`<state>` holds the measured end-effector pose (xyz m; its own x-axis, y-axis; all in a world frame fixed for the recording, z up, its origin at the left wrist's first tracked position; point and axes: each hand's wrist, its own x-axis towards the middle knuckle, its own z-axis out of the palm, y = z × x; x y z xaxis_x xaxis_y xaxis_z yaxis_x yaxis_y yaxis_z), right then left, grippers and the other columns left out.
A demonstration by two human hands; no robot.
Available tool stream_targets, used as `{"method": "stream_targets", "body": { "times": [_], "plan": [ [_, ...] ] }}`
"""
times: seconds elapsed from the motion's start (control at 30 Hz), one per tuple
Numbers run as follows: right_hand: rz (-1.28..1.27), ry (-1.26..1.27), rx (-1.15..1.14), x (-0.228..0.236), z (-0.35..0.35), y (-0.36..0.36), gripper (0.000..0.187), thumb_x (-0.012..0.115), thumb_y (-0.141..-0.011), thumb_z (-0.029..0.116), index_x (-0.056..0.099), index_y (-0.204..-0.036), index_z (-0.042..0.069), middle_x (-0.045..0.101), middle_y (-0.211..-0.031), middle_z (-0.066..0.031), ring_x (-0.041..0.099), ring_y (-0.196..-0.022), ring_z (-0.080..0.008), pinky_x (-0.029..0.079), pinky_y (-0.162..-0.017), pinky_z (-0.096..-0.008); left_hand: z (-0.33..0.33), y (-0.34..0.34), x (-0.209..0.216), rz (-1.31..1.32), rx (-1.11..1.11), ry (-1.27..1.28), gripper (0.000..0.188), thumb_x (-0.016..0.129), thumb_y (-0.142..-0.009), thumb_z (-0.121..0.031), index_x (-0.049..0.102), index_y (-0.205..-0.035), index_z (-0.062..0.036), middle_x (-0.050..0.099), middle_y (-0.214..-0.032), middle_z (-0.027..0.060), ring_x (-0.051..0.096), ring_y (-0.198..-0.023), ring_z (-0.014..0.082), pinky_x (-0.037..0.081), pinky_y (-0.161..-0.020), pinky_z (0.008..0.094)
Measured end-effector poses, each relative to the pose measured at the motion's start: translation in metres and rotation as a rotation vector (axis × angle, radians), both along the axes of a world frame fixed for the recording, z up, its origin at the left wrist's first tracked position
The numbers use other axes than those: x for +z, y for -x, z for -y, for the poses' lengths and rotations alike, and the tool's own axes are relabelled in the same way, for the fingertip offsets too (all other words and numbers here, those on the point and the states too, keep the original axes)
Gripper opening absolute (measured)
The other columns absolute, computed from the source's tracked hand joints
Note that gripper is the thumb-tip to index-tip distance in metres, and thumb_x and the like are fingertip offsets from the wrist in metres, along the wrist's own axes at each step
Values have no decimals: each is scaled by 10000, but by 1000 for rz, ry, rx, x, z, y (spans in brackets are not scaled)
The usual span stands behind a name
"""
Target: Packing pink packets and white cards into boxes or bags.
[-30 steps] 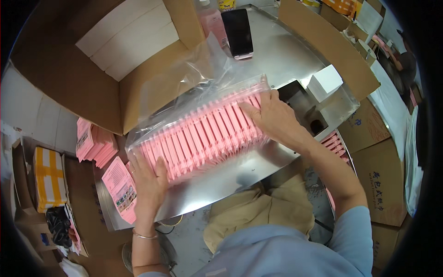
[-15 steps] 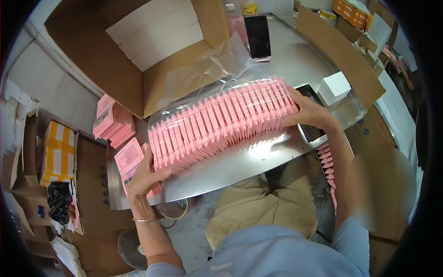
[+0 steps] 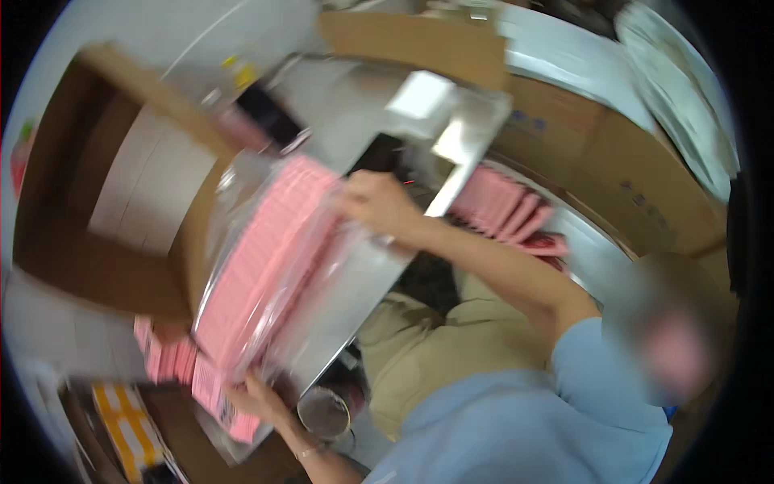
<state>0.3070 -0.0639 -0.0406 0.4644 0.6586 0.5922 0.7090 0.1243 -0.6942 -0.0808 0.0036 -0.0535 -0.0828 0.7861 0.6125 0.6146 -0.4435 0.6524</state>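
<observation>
A long row of pink packets [image 3: 266, 250] stands on the metal table inside a clear plastic bag [image 3: 272, 302], slanting from near left to far right. My right hand [image 3: 377, 202] is closed on the bag at the row's far right end. At the near left end, my left hand [image 3: 258, 401] pinches the bag, partly blurred. Loose pink packets [image 3: 211, 391] lie beside my left hand, and a small stack of pink packets [image 3: 172, 360] is just beyond them.
An open cardboard box [image 3: 193, 270] lies on its side left of the row. Farther back are a black phone [image 3: 272, 117], a white box [image 3: 422, 95] and a dark flat device [image 3: 377, 153]. More pink packets [image 3: 500, 206] sit beyond the table's right edge [image 3: 461, 173].
My view has turned to the right, so the scene appears rotated. My right hand has gone from holding the row's end to gripping the bag, and the bag now covers the packets further.
</observation>
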Motion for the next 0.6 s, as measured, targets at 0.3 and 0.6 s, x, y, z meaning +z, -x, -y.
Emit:
{"method": "stream_targets", "body": {
  "times": [0.3,0.6],
  "plan": [
    [464,-153,-744,-16,337,-20,60,663,-814,92,657,-820,33,627,-834,-89,630,-837,-287,519,-734,-391,115,-129,32,-39,-374,-476,232,698,-903,-71,618,-1093,35,650,-1023,154,632,-879,253,540,-776,332],
    [49,504,-2319,-140,858,79,408,422,-1004,254,457,-1388,120,552,-1284,-246,566,-1096,-431,447,-904,-525,259,-263,-38,-641,-2096,-170,430,713,-714,0,618,-1132,-39,627,-959,164,612,-846,366,496,-785,436]
  ]
}}
